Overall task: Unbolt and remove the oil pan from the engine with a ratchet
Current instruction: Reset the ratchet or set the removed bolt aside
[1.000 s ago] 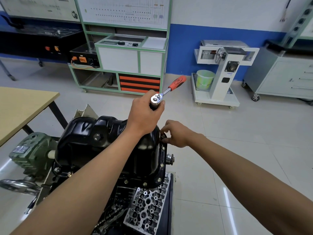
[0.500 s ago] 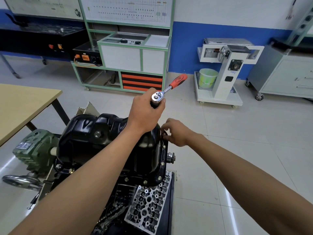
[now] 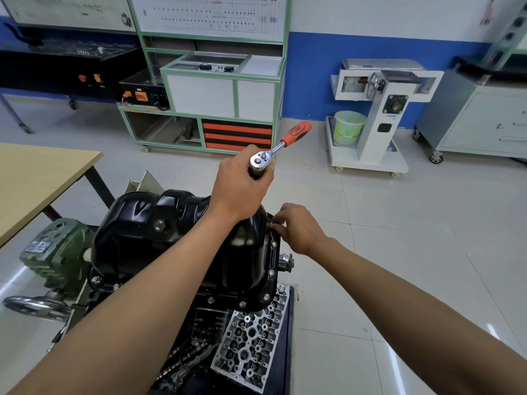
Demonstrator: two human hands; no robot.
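Fingers (image 3: 241,166) of left hand (image 3: 239,192) gripping ratchet (image 3: 295,131), right fingers (image 3: 277,221) at oil pan (image 3: 159,209) rim

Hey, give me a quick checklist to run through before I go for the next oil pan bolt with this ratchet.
1. Ratchet in hand: ok. The left hand grips it just below the head.
2. Socket fitted on the ratchet: cannot tell. The left hand covers that part.
3. Ratchet seated on a bolt: not ok. It is held up above the oil pan, with the handle free.
4. Bolt at the right hand fully out: cannot tell. The fingers hide it.
5. Other flange bolts out: not ok. Several sit along the near rim.
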